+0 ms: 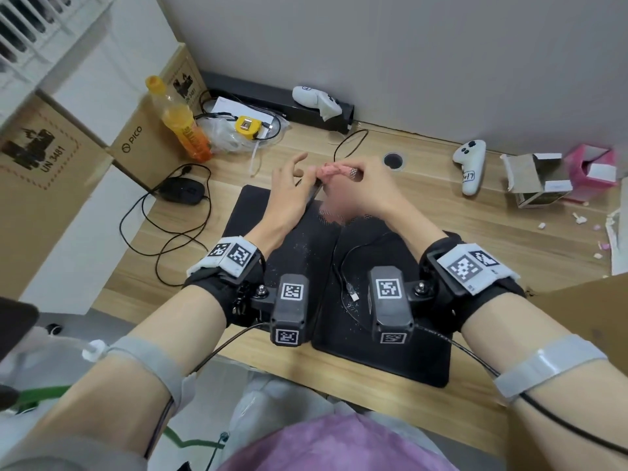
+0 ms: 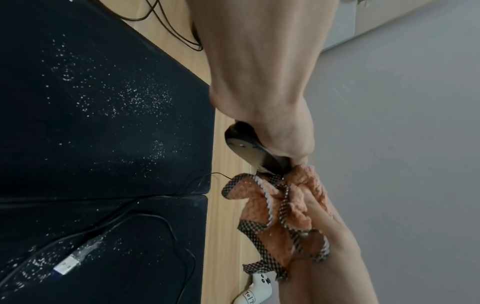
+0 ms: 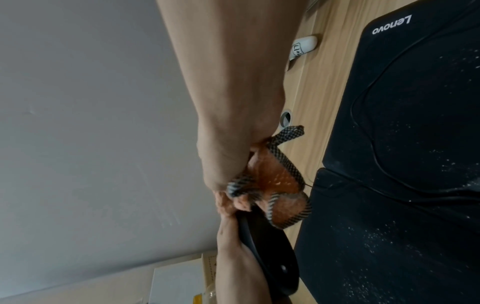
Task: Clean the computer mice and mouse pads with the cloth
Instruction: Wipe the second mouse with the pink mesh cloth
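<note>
My left hand (image 1: 293, 185) holds a black wired mouse (image 2: 246, 150) up over the far edge of the pads, underside facing the wrist cameras. My right hand (image 1: 356, 180) grips a bunched pink cloth (image 1: 334, 169) with checked trim and presses it against the front end of the mouse (image 3: 270, 251). In the wrist views the cloth (image 2: 293, 205) hangs below the right hand (image 3: 233, 148). Two black mouse pads lie side by side, the left pad (image 1: 258, 212) and the right Lenovo pad (image 1: 401, 341), both dusted with white specks. A second black mouse (image 1: 183, 190) lies at the left of the desk.
A loose USB plug (image 1: 353, 295) and its cable lie on the right pad. An orange bottle (image 1: 180, 120), cardboard boxes (image 1: 44, 158) and a yellow tape measure (image 1: 247, 126) crowd the back left. White controllers (image 1: 470, 168) and torn boxes (image 1: 533, 185) sit at the right.
</note>
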